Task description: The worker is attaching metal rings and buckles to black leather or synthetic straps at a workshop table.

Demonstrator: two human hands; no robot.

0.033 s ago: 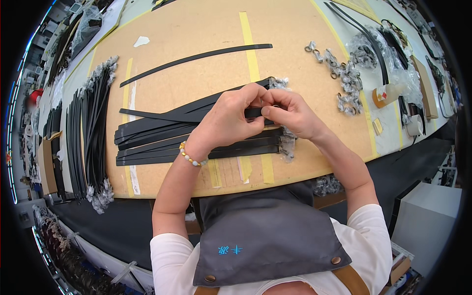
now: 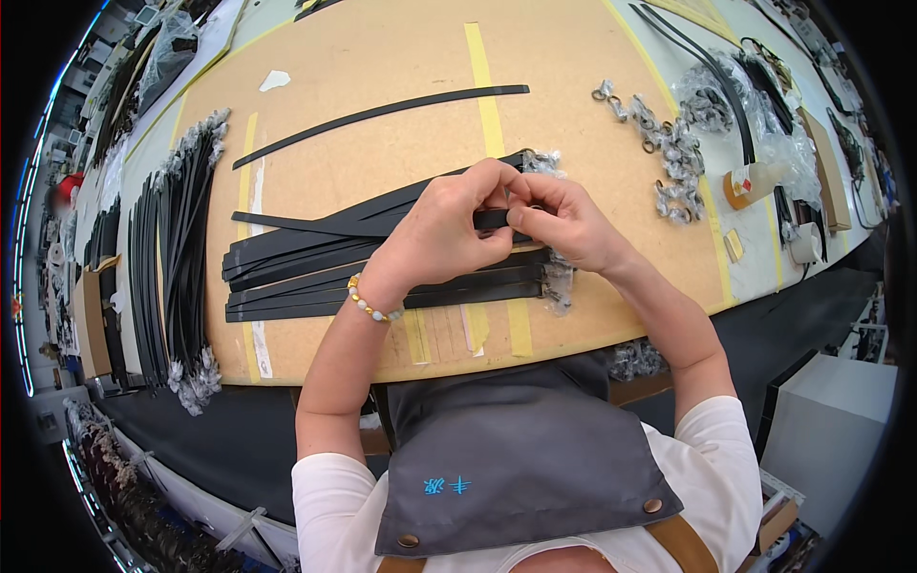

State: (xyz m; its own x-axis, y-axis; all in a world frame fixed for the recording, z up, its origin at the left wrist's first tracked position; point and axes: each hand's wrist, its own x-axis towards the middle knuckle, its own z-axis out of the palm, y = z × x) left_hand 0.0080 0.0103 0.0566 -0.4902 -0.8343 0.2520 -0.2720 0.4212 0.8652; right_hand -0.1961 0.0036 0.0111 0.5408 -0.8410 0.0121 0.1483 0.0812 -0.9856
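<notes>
Both my hands meet over a pile of black straps (image 2: 315, 258) at the middle of the table. My left hand (image 2: 444, 229), a beaded bracelet at its wrist, is closed on a black strap (image 2: 491, 220) near its end. Thumb and fingers of my right hand (image 2: 573, 224) pinch the same end from the right. A small dark edge shows between the right fingers, too hidden to name. Plastic-wrapped fittings (image 2: 557, 282) lie at the pile's right ends. Beyond my hands, a single black strap (image 2: 382, 108) lies apart from the pile.
More straps with wrapped ends (image 2: 172, 248) hang over the table's left edge. Wrapped metal rings (image 2: 676, 158) lie to the right, before a bottle of amber liquid (image 2: 747, 185) and a white roll (image 2: 807, 244). Yellow tape strips (image 2: 484, 86) mark the tan tabletop (image 2: 382, 48).
</notes>
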